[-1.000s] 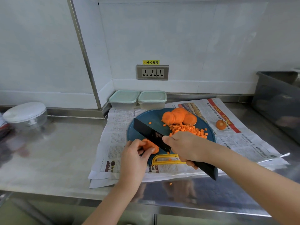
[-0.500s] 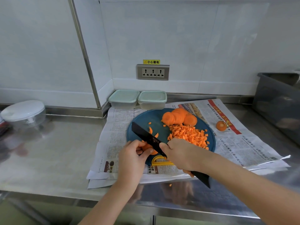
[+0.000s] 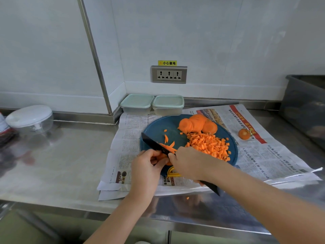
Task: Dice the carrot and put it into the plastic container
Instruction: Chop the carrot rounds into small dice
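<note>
Black knife (image 3: pixel 152 142) in right hand (image 3: pixel 190 162) points far-left across carrot (image 3: pixel 161 156).

A yellow warning sticker (image 3: pixel 167 63) above the wall socket (image 3: pixel 169 74) reads 小心触电; the newspaper (image 3: pixel 263 155) print is illegible.

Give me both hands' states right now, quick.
Left hand: pinches a carrot piece.
Right hand: grips the knife.
</note>
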Motion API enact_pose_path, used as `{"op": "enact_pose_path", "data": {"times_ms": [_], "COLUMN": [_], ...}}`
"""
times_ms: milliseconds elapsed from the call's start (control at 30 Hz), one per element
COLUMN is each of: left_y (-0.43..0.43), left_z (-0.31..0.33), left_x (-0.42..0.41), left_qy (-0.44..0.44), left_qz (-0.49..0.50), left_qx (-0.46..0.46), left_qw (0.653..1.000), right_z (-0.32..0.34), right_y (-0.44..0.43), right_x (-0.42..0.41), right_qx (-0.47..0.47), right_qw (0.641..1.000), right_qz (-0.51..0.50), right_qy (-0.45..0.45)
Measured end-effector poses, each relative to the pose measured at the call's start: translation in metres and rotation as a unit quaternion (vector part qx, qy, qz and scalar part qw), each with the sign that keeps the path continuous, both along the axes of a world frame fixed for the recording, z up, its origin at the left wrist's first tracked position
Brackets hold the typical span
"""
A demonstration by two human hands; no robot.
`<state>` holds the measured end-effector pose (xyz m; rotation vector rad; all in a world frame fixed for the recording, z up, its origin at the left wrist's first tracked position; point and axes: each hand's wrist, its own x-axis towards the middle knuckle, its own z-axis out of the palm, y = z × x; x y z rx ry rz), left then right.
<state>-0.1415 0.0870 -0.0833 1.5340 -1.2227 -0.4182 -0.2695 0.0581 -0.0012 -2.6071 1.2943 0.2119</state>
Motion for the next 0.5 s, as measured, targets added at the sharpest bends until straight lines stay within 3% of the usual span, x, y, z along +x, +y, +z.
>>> {"op": "enact_pose_path", "data": {"times_ms": [133, 367, 500], "left_y": [0.002, 0.005, 0.004], "left_z": [0.002, 0.002, 0.004], "left_x": [-0.001, 0.001, 0.001], "left_qy": [0.009, -0.015, 0.003], "left_qz": [0.000, -0.007, -0.009], "left_qx": [-0.004, -0.017, -0.011], "left_qw": [1.000, 1.000, 1.000], "right_z": [-0.012, 0.004, 0.021], "right_y": [-0.004, -0.011, -0.008], "right_x": [0.005, -0.009, -0.022], "right_qx": [0.036, 0.174, 0.170], "right_qw": [0.990, 0.957, 0.957], "right_qz": [-0.079, -0.160, -0.154], "right_qy": [-0.107, -0.166, -0.177]}}
